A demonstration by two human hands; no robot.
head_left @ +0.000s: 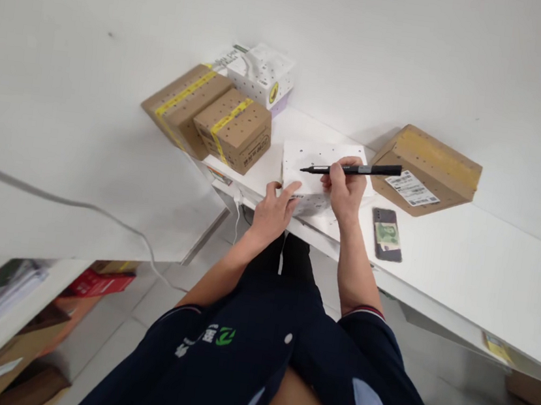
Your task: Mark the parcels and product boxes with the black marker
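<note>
A white box point(322, 159) lies on the white table point(470, 266) in front of me. My right hand point(346, 189) is closed round a black pen point(353, 169), whose tip points left over the box's top. My left hand point(274, 211) rests against the box's near left corner, fingers partly curled on its edge.
Two brown cartons with yellow tape point(212, 116) and a white tissue box point(264, 73) stand at the table's far left. Another brown carton with a label point(427, 170) sits right of the white box. A phone point(387, 234) lies near my right wrist. Shelves with boxes point(13, 328) are lower left.
</note>
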